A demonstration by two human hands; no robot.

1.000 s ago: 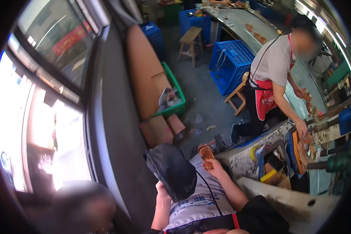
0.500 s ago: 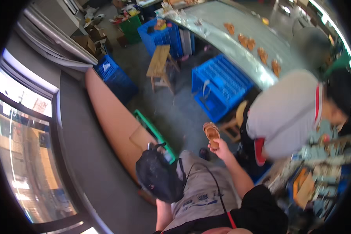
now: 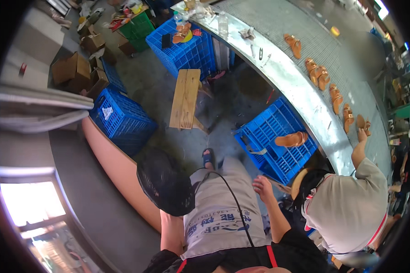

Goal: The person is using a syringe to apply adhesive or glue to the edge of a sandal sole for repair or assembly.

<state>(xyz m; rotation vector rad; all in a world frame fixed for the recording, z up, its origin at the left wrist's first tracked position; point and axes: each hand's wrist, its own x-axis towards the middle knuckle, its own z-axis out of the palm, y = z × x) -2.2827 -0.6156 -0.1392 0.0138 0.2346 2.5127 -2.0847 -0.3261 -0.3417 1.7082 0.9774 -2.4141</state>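
My right hand [image 3: 262, 187] is empty, with its fingers loosely bent, in front of my grey apron [image 3: 228, 209]. To its upper right, a tan sandal [image 3: 291, 139] with buckled straps shows against the top of a blue plastic crate [image 3: 273, 150], apart from my hand. My left forearm [image 3: 172, 232] runs up to a black, rounded, mesh-like thing [image 3: 164, 182]. That black thing hides my left hand, so its fingers and grip do not show.
Several tan sandals [image 3: 335, 98] stand in a row on the long worktable [image 3: 300, 86]. A co-worker [image 3: 351, 204] touches one at my right. Ahead are a wooden bench [image 3: 185, 98] and a blue crate [image 3: 182, 50]; another crate [image 3: 123, 118] stands by the wall at left.
The sandal has left my right hand and now shows over the blue crate. My view has shifted, bringing more of the worktable in. The co-worker's arm now reaches onto the table.
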